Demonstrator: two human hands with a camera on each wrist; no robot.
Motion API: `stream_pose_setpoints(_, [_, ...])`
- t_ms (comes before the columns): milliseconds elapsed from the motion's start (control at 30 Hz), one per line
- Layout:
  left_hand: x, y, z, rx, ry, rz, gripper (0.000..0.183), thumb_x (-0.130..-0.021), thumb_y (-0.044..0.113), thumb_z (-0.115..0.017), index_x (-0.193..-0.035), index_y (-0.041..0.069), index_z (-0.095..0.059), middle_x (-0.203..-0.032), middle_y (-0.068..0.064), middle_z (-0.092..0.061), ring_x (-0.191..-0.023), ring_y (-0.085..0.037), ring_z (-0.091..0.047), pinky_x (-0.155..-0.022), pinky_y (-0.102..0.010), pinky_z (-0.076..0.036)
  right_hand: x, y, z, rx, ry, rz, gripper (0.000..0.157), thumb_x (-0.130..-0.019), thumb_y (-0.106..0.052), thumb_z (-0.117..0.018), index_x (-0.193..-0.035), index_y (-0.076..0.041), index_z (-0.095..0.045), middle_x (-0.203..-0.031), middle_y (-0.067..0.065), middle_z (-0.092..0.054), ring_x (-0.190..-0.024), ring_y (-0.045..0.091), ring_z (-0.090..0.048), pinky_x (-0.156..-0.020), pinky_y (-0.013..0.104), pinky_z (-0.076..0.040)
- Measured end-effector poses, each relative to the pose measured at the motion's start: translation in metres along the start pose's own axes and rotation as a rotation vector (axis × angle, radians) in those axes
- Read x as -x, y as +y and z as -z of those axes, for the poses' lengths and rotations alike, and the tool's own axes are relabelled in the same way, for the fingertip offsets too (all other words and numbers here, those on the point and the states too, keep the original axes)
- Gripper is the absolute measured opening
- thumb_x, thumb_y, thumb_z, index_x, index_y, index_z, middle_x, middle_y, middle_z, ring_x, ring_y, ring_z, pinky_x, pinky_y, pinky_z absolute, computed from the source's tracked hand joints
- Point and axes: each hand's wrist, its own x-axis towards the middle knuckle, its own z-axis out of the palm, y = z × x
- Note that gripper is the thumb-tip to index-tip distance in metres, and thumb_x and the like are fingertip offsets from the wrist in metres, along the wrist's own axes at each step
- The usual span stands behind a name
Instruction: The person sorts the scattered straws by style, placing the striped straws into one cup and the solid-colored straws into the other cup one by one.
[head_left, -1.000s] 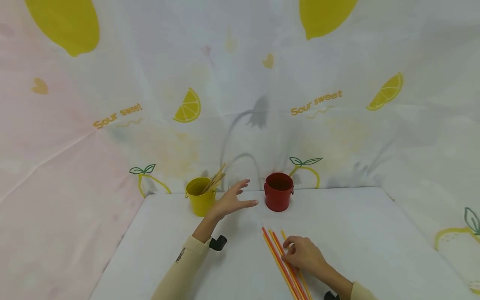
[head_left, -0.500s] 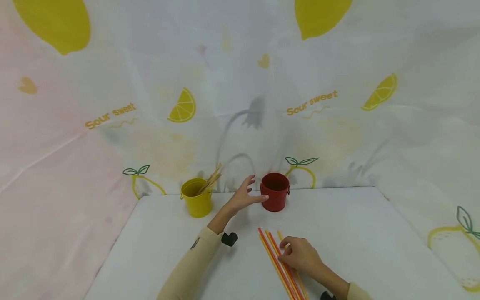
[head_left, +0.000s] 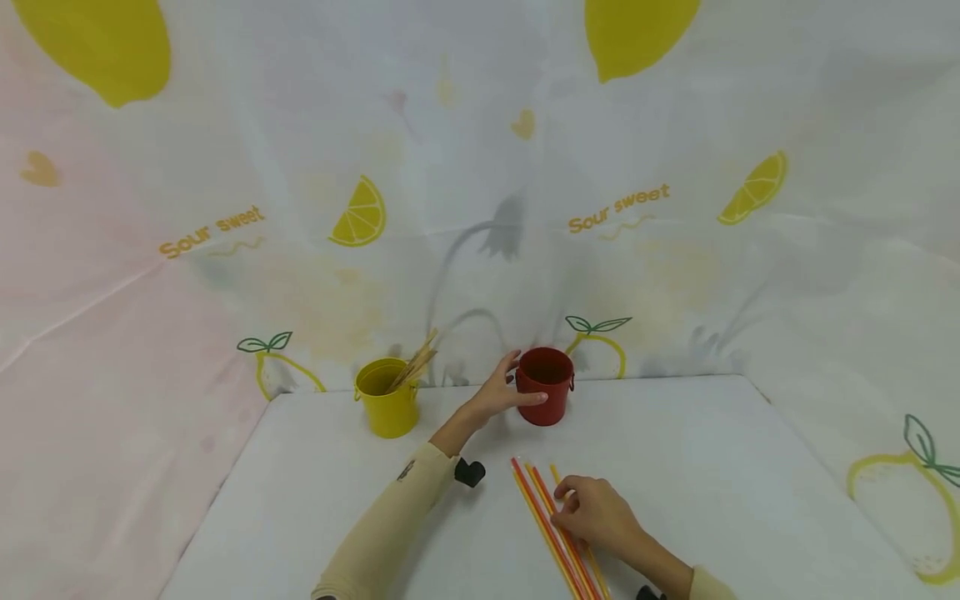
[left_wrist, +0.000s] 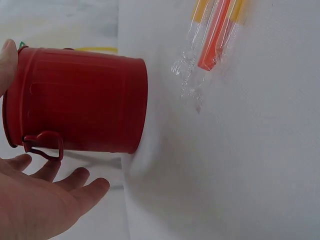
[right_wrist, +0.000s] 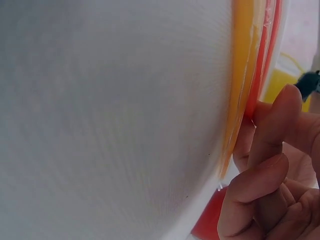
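In the head view my left hand (head_left: 495, 398) reaches to the left side of a red bucket (head_left: 557, 408), fingers spread and thumb in front of it. From the left wrist, the bucket (left_wrist: 90, 100) sits between the thumb (left_wrist: 7, 65) and the fingers near its handle; whether any of them touches it I cannot tell. My right hand (head_left: 600, 512) is at several orange and yellow straws (head_left: 542, 517) in clear plastic wrap. Its fingers are curled, and in the right wrist view the thumb and a finger pinch the edge of the straws (right_wrist: 243, 65).
A yellow bucket (head_left: 390, 415) holding thin tan sticks (head_left: 415, 368) stands at the back left of the white table (head_left: 712, 467). Behind the table hangs a lemon-printed cloth (head_left: 450, 275).
My left hand has moved right, from beside the yellow bucket to the red bucket. The right hand stays at the straws, and the head view has shifted slightly.
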Motion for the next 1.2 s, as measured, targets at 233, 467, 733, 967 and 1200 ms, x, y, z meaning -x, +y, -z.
stream_pose_setpoints(233, [-0.009,-0.005,-0.009,0.048,-0.033,-0.025,0.093,-0.08,0.025,-0.083,-0.153,0.019,-0.026,-0.146,-0.002,-0.041,-0.133,-0.025,-0.036,-0.105,-0.05,-0.04,-0.001,0.0,0.0,-0.002,-0.002,-0.017,0.024,-0.083,-0.02,-0.079,-0.099,-0.007,-0.066,-0.066,-0.005,-0.06,-0.042,0.011,-0.054,-0.04,0.022,-0.035])
stream_pose_setpoints(467, [-0.015,-0.01,-0.013,0.082,0.003,-0.023,0.087,-0.08,0.025,-0.083,-0.151,0.02,-0.032,-0.143,-0.001,-0.046,-0.131,-0.023,-0.039,-0.103,-0.048,-0.042,0.001,0.0,-0.002,0.0,0.013,0.007,0.024,-0.083,-0.019,-0.079,-0.098,-0.006,-0.066,-0.066,-0.006,-0.06,-0.042,0.011,-0.054,-0.04,0.023,-0.036])
stream_pose_setpoints(733, [-0.016,-0.011,-0.013,0.06,0.039,-0.041,0.08,-0.081,0.025,-0.083,-0.148,0.022,-0.039,-0.141,0.0,-0.049,-0.129,-0.024,-0.042,-0.101,-0.048,-0.044,-0.002,0.002,-0.002,0.002,0.003,-0.004,0.022,-0.084,-0.018,-0.078,-0.098,-0.007,-0.065,-0.066,-0.006,-0.06,-0.042,0.01,-0.054,-0.04,0.022,-0.036])
stream_pose_setpoints(967, [-0.013,-0.008,-0.01,0.049,0.056,-0.038,0.078,-0.081,0.023,-0.083,-0.148,0.02,-0.041,-0.14,-0.002,-0.051,-0.128,-0.025,-0.043,-0.098,-0.048,-0.046,-0.002,0.002,-0.004,-0.011,-0.005,0.017,0.022,-0.084,-0.018,-0.077,-0.099,-0.006,-0.065,-0.066,-0.006,-0.06,-0.041,0.01,-0.053,-0.039,0.022,-0.037])
stream_pose_setpoints(1200, [-0.015,-0.012,-0.015,0.053,0.072,-0.04,0.08,-0.079,0.027,-0.084,-0.148,0.024,-0.042,-0.14,0.001,-0.05,-0.128,-0.023,-0.043,-0.1,-0.048,-0.045,-0.002,0.0,-0.001,-0.009,-0.014,-0.021,0.023,-0.084,-0.017,-0.078,-0.1,-0.006,-0.065,-0.068,-0.004,-0.061,-0.043,0.011,-0.055,-0.04,0.021,-0.038])
